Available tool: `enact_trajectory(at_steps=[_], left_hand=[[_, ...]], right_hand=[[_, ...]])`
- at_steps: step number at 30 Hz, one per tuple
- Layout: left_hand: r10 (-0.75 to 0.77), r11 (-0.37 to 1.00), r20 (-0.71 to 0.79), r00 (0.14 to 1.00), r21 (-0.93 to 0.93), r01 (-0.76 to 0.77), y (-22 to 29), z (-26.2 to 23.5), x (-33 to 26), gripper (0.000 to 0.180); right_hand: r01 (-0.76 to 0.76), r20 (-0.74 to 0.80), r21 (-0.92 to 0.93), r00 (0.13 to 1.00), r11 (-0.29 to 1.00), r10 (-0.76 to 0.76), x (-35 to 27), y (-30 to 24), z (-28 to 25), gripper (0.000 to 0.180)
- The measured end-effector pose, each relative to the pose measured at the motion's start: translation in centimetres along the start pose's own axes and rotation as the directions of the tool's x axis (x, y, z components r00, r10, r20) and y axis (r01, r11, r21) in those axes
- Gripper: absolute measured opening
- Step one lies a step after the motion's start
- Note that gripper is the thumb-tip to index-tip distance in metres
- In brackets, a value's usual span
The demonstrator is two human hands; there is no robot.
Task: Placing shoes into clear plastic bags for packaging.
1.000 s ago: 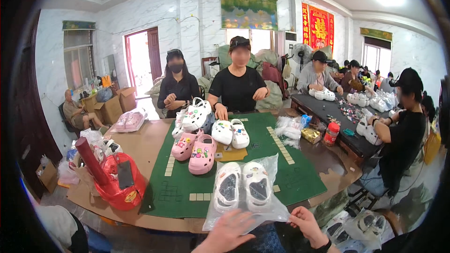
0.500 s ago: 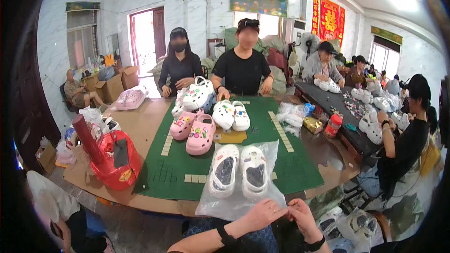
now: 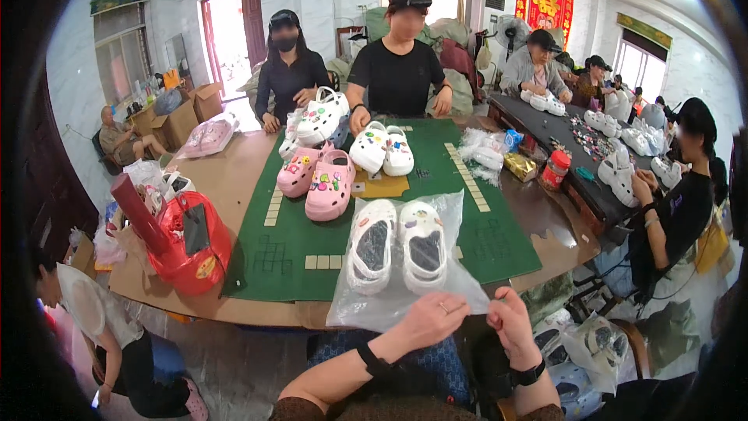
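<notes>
A pair of white clogs (image 3: 397, 244) lies side by side on a clear plastic bag (image 3: 460, 222) spread over the green mat (image 3: 288, 249). My left hand (image 3: 431, 318) pinches the bag's near edge. My right hand (image 3: 513, 326) is beside it, fingers curled at the same edge; whether it grips the plastic is unclear. Both hands sit at the near rim of the table, below the clogs.
Pink clogs (image 3: 319, 181) and another white pair (image 3: 384, 149) lie further back on the mat. A red bag (image 3: 191, 245) with a dark red roll stands at the left. Two people in black face me across the table; others work at a dark table (image 3: 580, 179) on the right.
The view has tipped down and closer to the table. My two hands have come together at the bag's near edge, and my forearms now show.
</notes>
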State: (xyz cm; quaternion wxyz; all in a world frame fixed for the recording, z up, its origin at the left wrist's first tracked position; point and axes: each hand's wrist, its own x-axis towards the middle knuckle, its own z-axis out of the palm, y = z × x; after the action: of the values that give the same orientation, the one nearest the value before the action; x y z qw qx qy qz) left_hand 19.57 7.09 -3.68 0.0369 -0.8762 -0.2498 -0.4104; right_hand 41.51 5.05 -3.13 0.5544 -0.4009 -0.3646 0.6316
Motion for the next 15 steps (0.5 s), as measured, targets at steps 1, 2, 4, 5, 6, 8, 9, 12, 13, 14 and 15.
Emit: enact_trajectory(at_steps=[1, 2, 4, 5, 6, 8, 9, 12, 13, 14, 15], left_hand=[[-0.015, 0.999, -0.033, 0.999, 0.043, 0.017, -0.2, -0.5, -0.3, 0.028], [-0.030, 0.996, -0.066, 0.997, 0.087, 0.036, -0.5, -1.0, -0.8, 0.027], [-0.063, 0.993, -0.028, 0.998, 0.103, 0.066, -1.1, -2.1, -2.3, 0.027], [-0.083, 0.986, -0.037, 0.996, 0.140, 0.087, -1.2, -2.8, -3.0, 0.026], [-0.097, 0.978, -0.047, 0.994, 0.181, 0.104, -1.5, -3.5, -3.7, 0.025], [-0.127, 0.975, -0.062, 0.990, 0.177, 0.136, -1.6, -4.5, -5.4, 0.026], [-0.156, 0.966, -0.056, 0.986, 0.200, 0.164, -1.5, -5.0, -6.3, 0.026], [-0.223, 0.938, -0.048, 0.974, 0.261, 0.228, -1.5, -7.2, -8.5, 0.023], [-0.247, 0.924, -0.077, 0.966, 0.281, 0.259, -1.6, -8.0, -9.1, 0.023], [-0.274, 0.906, -0.107, 0.956, 0.304, 0.294, -1.7, -8.9, -9.8, 0.022], [-0.298, 0.889, -0.111, 0.948, 0.329, 0.319, -1.8, -9.6, -10.6, 0.021]], right_hand=[[0.005, 0.000, 0.022, 1.000, 1.000, -0.005, 0.3, -0.1, -0.3, 0.022], [0.009, 0.001, 0.043, 1.000, 0.999, -0.009, 0.5, -0.3, -0.5, 0.023], [-0.019, -0.022, 0.068, 1.000, 0.997, 0.020, 0.8, -0.5, -0.6, 0.022], [-0.016, -0.025, 0.088, 1.000, 0.996, 0.018, 0.9, -0.6, -0.9, 0.022], [-0.008, -0.027, 0.109, 1.000, 0.994, 0.011, 1.2, -0.7, -1.0, 0.021], [-0.013, -0.026, 0.097, 1.000, 0.995, 0.015, 1.4, -0.6, -1.2, 0.020], [-0.013, -0.027, 0.068, 1.000, 0.998, 0.015, 1.3, -0.5, -1.0, 0.020], [0.003, -0.042, 0.053, 0.999, 0.999, -0.001, 1.6, -0.3, -1.2, 0.019], [0.017, -0.047, 0.080, 0.999, 0.997, -0.014, 1.9, -0.2, -1.7, 0.019], [0.028, -0.048, 0.107, 0.999, 0.994, -0.023, 2.1, -0.2, -1.7, 0.019], [0.039, -0.070, 0.094, 0.997, 0.995, -0.033, 2.0, -0.4, -1.5, 0.018]])
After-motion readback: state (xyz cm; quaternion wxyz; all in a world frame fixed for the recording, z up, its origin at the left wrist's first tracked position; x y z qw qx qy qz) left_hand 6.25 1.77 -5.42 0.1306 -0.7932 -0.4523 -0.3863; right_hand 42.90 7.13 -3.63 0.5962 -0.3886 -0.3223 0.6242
